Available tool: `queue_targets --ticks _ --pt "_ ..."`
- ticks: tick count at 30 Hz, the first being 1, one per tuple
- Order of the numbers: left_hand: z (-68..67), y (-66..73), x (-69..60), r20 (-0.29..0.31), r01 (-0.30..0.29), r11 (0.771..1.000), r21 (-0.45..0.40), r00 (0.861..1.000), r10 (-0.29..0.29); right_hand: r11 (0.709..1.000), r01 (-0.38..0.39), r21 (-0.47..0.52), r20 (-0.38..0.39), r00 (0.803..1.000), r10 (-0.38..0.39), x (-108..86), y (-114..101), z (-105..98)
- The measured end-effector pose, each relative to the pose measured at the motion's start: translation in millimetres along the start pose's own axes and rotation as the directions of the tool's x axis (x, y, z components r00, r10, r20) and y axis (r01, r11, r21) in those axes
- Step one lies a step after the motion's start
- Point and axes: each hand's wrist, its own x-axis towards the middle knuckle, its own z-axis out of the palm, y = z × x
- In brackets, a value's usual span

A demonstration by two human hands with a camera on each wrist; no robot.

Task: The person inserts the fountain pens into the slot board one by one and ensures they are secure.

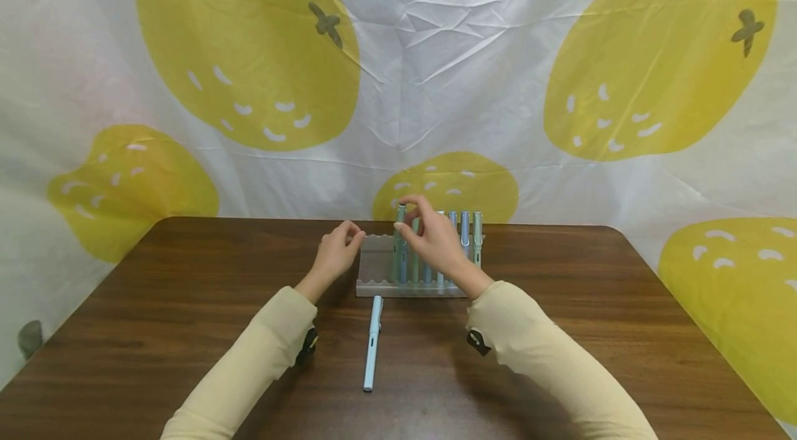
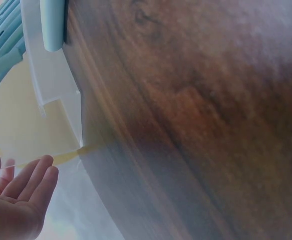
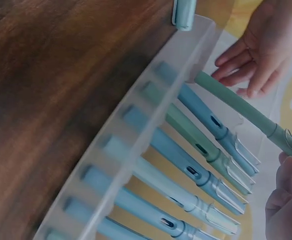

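Note:
My right hand [image 1: 438,241] pinches a green pen [image 3: 238,106] near its clip end, between thumb and fingers. That pen leans at the left of a row of blue and green pens [image 3: 173,152] standing in a clear pen rack [image 1: 376,261]. In the right wrist view its lower end is by the rack's front wall; whether it touches is unclear. My left hand [image 1: 335,253] is beside the rack's left end with relaxed fingers and nothing in them. A light blue pen [image 1: 372,346] lies on the table in front of the rack.
The rack stands near the back edge of a dark wooden table [image 1: 249,329]. Behind it hangs a white cloth [image 1: 436,101] with yellow fruit prints. The rack's left part holds no pens.

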Motion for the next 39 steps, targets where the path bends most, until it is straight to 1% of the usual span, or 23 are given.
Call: queue_targets --ticks 6,11,15,20,27,31,36,39 --pt "-0.8 0.2 -0.1 0.001 0.005 1.0 0.003 1.0 -0.005 0.999 0.018 -0.033 -0.014 1.0 -0.019 -4.5 3 9" --pt "-0.7 -0.2 -0.4 0.0 0.005 1.0 0.006 1.0 -0.005 0.999 0.026 -0.03 0.001 1.0 -0.026 -9.0 4 15" --pt "-0.5 -1.0 -0.7 0.001 0.009 1.0 0.007 1.0 -0.009 1.0 0.018 -0.015 0.028 0.999 -0.018 -10.8 3 18" --pt "-0.5 -1.2 -0.3 0.001 0.007 1.0 0.008 1.0 -0.007 1.0 0.01 0.003 0.043 0.999 -0.01 -10.3 3 17" --pt "-0.4 -1.2 -0.6 0.007 0.013 1.0 0.009 1.0 -0.013 0.999 -0.027 0.037 0.056 0.998 0.025 -9.3 4 17" --pt "-0.2 -1.1 -0.5 0.007 0.017 1.0 0.006 1.0 -0.017 0.999 -0.034 0.001 0.067 0.997 0.034 -8.4 5 17" --pt "0.3 -1.2 0.0 0.0 0.015 1.0 0.003 1.0 -0.015 0.995 -0.042 -0.093 0.113 0.992 0.053 -7.8 4 16" --pt "0.6 -1.6 0.2 -0.004 0.01 1.0 0.001 1.0 -0.01 0.992 -0.053 -0.115 0.13 0.989 0.068 -7.3 4 15"
